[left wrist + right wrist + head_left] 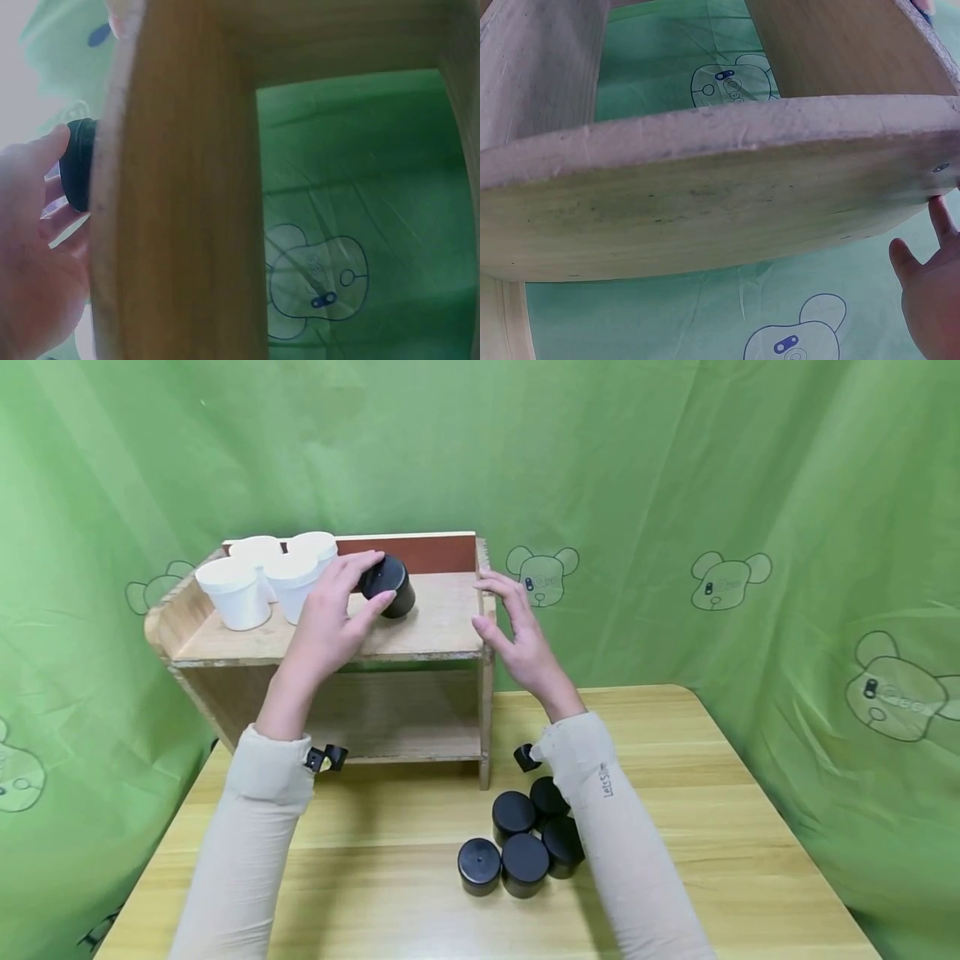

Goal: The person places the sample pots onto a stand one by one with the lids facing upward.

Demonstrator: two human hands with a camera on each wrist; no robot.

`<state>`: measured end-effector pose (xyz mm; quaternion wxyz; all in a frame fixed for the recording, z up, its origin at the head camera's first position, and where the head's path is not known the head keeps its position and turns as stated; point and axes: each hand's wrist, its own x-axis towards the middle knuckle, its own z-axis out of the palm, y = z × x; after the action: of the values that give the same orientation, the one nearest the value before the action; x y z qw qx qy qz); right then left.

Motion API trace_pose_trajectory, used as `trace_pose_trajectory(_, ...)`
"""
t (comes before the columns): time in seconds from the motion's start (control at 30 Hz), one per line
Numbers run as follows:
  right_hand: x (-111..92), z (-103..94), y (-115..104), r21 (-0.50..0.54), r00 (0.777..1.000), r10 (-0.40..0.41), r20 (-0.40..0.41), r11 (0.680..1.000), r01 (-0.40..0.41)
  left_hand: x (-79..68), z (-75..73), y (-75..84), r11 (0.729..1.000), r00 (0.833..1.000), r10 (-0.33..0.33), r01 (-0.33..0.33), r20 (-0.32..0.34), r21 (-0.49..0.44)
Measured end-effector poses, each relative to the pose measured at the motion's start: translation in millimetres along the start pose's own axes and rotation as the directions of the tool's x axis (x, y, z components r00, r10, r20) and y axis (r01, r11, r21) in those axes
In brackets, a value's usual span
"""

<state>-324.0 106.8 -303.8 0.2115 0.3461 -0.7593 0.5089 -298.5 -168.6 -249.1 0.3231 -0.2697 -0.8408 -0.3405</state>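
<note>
Surface (757, 852): bears shelf (442, 627), far left corner
Black jar (397, 592): at shelf's top, toward right edge
Left hand (328, 620): fingers curl round jar, likely steadying it
Right hand (528, 639): fingers parted, empty, beside that edge

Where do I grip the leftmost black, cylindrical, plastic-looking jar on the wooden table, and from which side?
Probably the upper side wall of the leftmost jar, coming from above and its left: it stands upright, while another black jar is close on its right.

Four tubs (283, 570) stand on the shelf (446, 620), at nine o'clock from one jar (395, 583); on the surface (675, 793), five more jars (525, 853) cluster at the shelf's four o'clock.
</note>
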Motion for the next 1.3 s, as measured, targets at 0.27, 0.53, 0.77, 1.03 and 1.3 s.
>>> trace_pose_trajectory(0.27,-1,0.9,0,0.0,1.0,0.001,-0.006,1.0,-0.001,16.0,6.0,-12.5,0.993,0.998,-0.043,0.039,0.041,0.114)
trace_pose_trajectory(0.53,-3,2.0,1,0.008,1.0,0.0,-0.014,1.0,0.0,27.6,10.6,-24.7,0.974,0.993,-0.082,0.063,0.081,0.216)
trace_pose_trajectory(0.77,-2,3.3,2,0.027,1.0,0.001,-0.014,1.0,-0.001,34.6,12.1,-28.3,0.947,0.982,-0.142,0.1,0.121,0.306)
trace_pose_trajectory(1.03,-1,5.0,3,0.034,1.0,-0.01,-0.011,0.999,0.01,34.7,15.6,-32.6,0.931,0.981,-0.175,0.137,0.086,0.338)
trace_pose_trajectory(1.3,1,2.4,3,0.028,1.0,-0.016,-0.015,0.999,0.017,37.7,17.6,-33.9,0.931,0.983,-0.174,0.145,0.059,0.334)
